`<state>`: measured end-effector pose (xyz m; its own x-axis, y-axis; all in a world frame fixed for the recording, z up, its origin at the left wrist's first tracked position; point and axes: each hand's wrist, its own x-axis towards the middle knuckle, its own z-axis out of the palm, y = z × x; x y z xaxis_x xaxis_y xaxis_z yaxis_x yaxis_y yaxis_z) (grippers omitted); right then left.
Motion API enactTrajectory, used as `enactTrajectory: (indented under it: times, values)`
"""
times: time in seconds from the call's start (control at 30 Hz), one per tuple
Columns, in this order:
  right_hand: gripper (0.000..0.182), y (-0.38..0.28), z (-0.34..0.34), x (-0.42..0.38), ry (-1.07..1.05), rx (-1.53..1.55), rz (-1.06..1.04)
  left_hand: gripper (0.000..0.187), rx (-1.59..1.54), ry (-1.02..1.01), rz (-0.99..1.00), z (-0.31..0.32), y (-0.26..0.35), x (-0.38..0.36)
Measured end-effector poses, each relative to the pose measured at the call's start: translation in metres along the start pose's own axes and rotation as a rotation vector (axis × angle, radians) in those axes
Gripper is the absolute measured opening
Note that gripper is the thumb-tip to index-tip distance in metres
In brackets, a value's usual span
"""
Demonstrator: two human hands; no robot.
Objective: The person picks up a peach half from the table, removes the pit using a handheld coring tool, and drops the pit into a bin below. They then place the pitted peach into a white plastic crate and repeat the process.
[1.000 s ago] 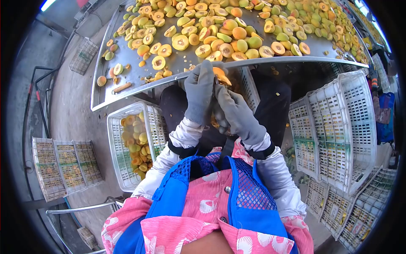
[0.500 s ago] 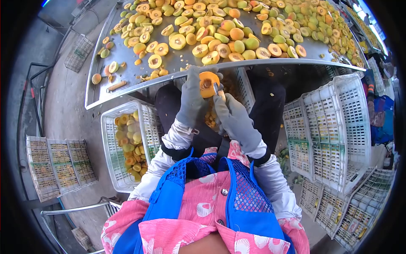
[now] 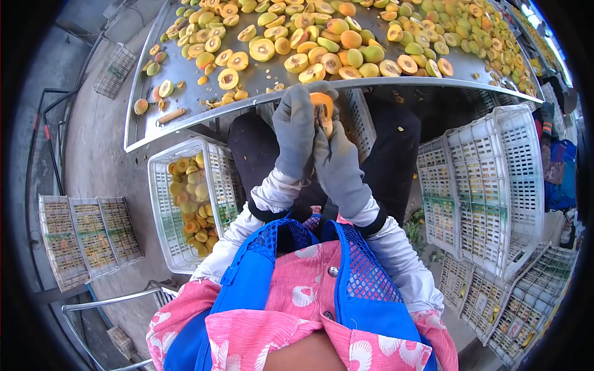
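My left hand (image 3: 293, 127), in a grey glove, is closed around an orange-yellow peach half (image 3: 322, 100) just below the metal table's front edge. My right hand (image 3: 337, 162), gloved the same way, grips a small pitting knife (image 3: 326, 123) with a pale handle. Its dark metal end meets the cut face of the fruit. Both hands are close together, and the left glove hides part of the peach half. Beyond them, many cut and whole peaches (image 3: 312, 73) lie on the metal table (image 3: 179, 96).
A white crate (image 3: 213, 179) holding peach halves stands at my left knee. Stacked white crates (image 3: 467, 185) rise on the right. Another crate (image 3: 90, 238) sits on the floor at far left. A short wooden stick (image 3: 171, 117) lies near the table's left corner.
Both hands have drawn together and tilted the peach half, so less of its cut face shows. The knife has turned more upright against it. My view has shifted slightly.
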<state>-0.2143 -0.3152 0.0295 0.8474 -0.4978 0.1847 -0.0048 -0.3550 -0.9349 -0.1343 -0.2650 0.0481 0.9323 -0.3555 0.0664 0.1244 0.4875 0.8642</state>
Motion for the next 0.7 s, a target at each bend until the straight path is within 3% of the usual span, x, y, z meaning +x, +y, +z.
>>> enactTrajectory:
  times: [0.07,0.2,0.27,0.3,0.37,0.4,0.47,0.57,0.7]
  values:
    - [0.018,0.001,0.0,0.001,-0.038,-0.033,0.012,0.04,0.027,-0.058,0.077,-0.001,-0.001,0.001]
    - [0.019,0.001,-0.004,0.002,-0.083,-0.012,-0.025,0.036,0.093,-0.123,0.023,-0.005,0.008,0.007]
    - [0.024,-0.011,-0.012,0.003,-0.251,0.23,0.304,0.036,0.135,-0.117,-0.113,-0.01,0.005,0.012]
    - [0.024,-0.019,-0.016,0.006,-0.254,0.229,0.304,0.036,0.135,-0.114,-0.112,-0.011,0.003,0.015]
    - [0.032,-0.03,-0.023,0.012,-0.44,0.432,0.749,0.039,0.299,-0.131,-0.177,-0.015,-0.003,0.018]
    - [0.032,-0.028,-0.025,0.013,-0.44,0.433,0.753,0.039,0.299,-0.13,-0.181,-0.014,-0.004,0.017]
    - [0.042,-0.025,-0.029,0.018,-0.544,0.792,0.962,0.046,0.362,-0.141,-0.163,-0.013,0.0,0.019]
    - [0.046,-0.018,-0.039,0.022,-0.729,0.98,0.959,0.047,0.224,-0.2,-0.204,-0.017,-0.006,0.023]
    - [0.049,-0.012,-0.042,0.024,-0.773,1.088,0.995,0.051,0.251,-0.204,-0.276,-0.014,-0.008,0.023]
